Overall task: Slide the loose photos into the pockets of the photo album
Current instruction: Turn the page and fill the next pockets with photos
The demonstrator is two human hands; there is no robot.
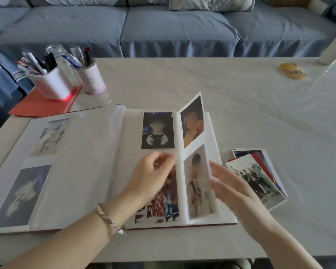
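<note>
A blue sofa [163, 30] fills the background behind a pale table [241, 98], where a person seated at the near edge works over an open album [97, 164]. The album lies flat across the table's left and centre, its left page showing two photos behind clear pockets, its right page showing a dark portrait in an upper pocket. One leaf [197, 158] stands partly raised near the album's right edge, with two photos in its pockets. The left hand [153, 177], a bracelet [111, 220] on its wrist, rests over the lower right page with fingers curled against the leaf's inner edge; whether this grip pinches anything cannot be told. The right hand [233, 187], blurred, is spread open behind the raised leaf, fingers touching or just beside its outer edge, holding nothing that can be made out. A loose stack of photos [260, 177] lies fanned on the table just right of the album, partly behind the right hand. At the far left corner, two pen cups [66, 82] stand by a glass jar [56, 53], one on a red folder [43, 103]. A small yellow object [292, 71] sits far right.
</note>
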